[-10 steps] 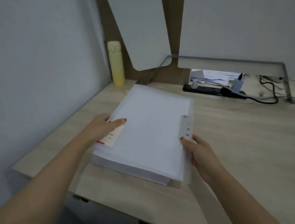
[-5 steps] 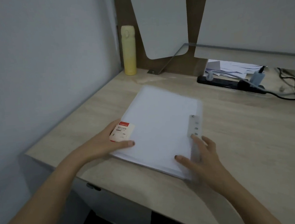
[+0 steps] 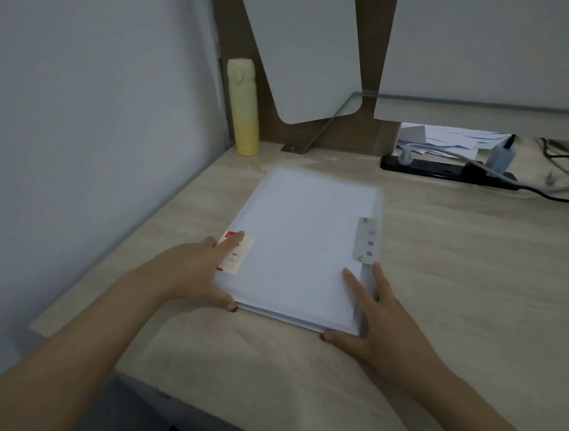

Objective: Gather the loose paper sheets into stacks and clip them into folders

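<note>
Flat, holding nothing, the left hand (image 3: 192, 275) and right hand (image 3: 381, 330) press the folder's (image 3: 306, 241) near corners (paper inside) by the tabletop's (image 3: 456, 303) left edge. Squaring up, I think; next, fetch the loose sheets (image 3: 451, 136) behind.

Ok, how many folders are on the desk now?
1. A translucent folder lies flat on the desk, the left hand on its labelled edge, the right hand at its near right corner. The loose sheets behind the power strip may hide another.
</note>
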The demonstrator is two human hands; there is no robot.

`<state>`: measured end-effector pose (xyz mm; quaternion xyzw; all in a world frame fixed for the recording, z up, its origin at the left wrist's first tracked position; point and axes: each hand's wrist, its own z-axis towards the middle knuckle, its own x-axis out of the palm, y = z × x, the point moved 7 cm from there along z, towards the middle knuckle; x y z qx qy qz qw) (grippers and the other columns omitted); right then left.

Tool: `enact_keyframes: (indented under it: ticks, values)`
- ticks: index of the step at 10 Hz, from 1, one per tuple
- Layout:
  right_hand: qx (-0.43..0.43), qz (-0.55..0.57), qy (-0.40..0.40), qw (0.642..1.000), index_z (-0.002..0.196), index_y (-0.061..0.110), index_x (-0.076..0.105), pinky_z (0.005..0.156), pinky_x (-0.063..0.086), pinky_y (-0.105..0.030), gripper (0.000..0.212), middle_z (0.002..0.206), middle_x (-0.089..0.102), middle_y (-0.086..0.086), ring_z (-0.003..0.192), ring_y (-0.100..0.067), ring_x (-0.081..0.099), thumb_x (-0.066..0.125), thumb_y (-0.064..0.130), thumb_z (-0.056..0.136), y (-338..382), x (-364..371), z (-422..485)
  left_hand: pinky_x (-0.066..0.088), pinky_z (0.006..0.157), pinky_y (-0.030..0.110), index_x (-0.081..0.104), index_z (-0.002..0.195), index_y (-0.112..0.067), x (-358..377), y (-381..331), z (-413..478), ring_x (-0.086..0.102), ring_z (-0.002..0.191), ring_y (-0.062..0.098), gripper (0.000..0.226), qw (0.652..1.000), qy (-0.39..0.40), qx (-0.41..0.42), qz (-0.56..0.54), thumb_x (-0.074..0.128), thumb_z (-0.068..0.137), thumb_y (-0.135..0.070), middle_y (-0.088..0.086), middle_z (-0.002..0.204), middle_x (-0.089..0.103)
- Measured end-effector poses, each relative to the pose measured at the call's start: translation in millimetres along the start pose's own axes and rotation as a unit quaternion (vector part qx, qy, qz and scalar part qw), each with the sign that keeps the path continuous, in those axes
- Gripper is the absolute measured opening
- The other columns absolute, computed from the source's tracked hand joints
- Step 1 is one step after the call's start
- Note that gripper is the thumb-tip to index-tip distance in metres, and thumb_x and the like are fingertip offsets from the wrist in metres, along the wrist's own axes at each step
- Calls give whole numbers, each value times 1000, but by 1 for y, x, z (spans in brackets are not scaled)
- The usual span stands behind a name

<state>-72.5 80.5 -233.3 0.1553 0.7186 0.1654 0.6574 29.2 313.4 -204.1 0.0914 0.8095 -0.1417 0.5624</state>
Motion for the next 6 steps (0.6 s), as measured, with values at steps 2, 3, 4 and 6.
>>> enact_keyframes:
  ticks: [2, 3, 4, 6]
  values:
    - [-13, 0, -6, 1000, 148, 29, -2, 112, 26, -33, 96, 155, -22, -3, 145, -23, 11, 53, 63, 78, 0, -5, 54, 37, 76, 27, -2, 148, -37, -19, 18, 42, 50, 109, 22, 110, 999, -33, -24, -1, 71, 69, -56, 1, 124, 41]
    - [-17, -2, -23, 1000, 148, 29, 1, 112, 27, -34, 95, 156, -20, -4, 144, -24, 15, 53, 65, 77, 0, -7, 79, 33, 73, 27, 2, 149, -36, -27, 25, 63, 51, 104, 23, 104, 998, -63, -24, -2, 70, 72, -53, 2, 124, 40]
    - [-9, -18, -36, 999, 149, 29, 3, 109, 31, -35, 96, 157, -17, -6, 140, -27, 25, 51, 68, 76, -2, -9, 103, 34, 73, 27, 5, 149, -36, -36, 32, 85, 49, 99, 22, 102, 997, -75, -23, 4, 69, 73, -54, 2, 124, 40]
    - [4, -47, -65, 997, 148, 28, 4, 108, 33, -34, 94, 157, -14, -8, 136, -26, 31, 46, 71, 76, -6, -11, 131, 37, 80, 27, 2, 149, -37, -47, 37, 121, 48, 113, 22, 101, 998, -58, -10, 11, 68, 74, -54, 2, 133, 37]
